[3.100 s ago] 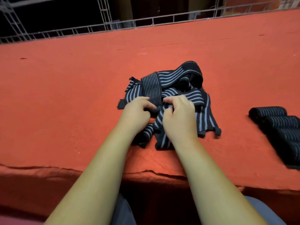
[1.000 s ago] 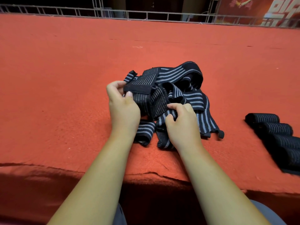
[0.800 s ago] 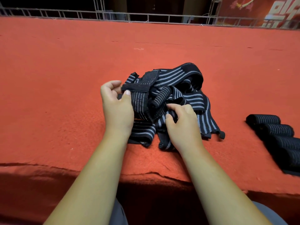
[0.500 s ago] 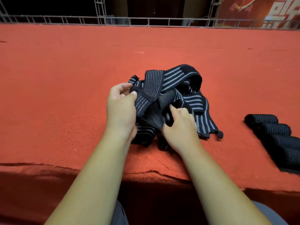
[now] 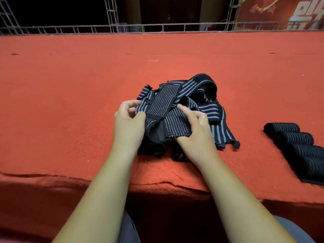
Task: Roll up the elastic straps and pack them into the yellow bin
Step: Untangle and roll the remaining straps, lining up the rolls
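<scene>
Red felt counter (image 5: 70,85) carries tangled heap of black grey-striped elastic straps (image 5: 215,109); finished black rolls (image 5: 294,139) parked right, clear. End of one strap (image 5: 162,102) pinched in left hand (image 5: 128,127), right hand (image 5: 196,130) grips it alongside, likely freeing it to roll; no yellow bin visible.

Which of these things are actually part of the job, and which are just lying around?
Part of the job: held strap, pinched by left hand and right hand; tangled straps; rolled straps. The yellow bin is out of view.
Just there: red cloth; metal railing; banner.
</scene>
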`<state>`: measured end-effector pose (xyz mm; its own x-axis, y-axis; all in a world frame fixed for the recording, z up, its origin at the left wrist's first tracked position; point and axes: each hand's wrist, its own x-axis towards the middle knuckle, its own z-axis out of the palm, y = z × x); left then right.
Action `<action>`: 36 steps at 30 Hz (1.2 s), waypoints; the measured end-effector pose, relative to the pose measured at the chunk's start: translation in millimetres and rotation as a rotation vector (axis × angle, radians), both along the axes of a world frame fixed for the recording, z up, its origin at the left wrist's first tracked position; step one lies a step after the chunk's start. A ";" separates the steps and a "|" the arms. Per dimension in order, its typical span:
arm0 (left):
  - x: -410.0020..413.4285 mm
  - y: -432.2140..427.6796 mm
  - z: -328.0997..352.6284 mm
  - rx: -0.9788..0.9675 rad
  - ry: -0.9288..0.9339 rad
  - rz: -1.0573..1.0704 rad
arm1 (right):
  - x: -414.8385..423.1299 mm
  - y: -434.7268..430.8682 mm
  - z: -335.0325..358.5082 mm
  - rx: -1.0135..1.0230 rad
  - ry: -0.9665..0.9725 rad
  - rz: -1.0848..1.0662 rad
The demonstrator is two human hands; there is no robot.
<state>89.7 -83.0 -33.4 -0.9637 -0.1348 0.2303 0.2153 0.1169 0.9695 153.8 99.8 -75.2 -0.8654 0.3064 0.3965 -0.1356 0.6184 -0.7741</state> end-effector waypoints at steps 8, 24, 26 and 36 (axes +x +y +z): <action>28.8 -4.1 18.5 -0.670 0.282 -0.496 | -4.3 9.6 -7.8 -0.048 0.065 -0.066; 12.4 -7.3 -1.8 -0.468 0.152 -0.109 | 1.6 3.2 4.9 0.126 0.284 0.040; 9.0 -10.8 -2.9 -0.513 0.182 -0.079 | 3.6 2.8 6.0 -0.056 0.281 0.028; 9.9 -10.1 1.1 -0.565 0.337 -0.126 | 17.9 3.7 19.0 -0.294 0.347 -0.009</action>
<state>99.5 -93.0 -32.2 -0.8274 0.2037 0.5234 0.5406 0.5411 0.6442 171.8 103.5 -56.2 -0.6938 0.4558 0.5576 -0.4138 0.3815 -0.8266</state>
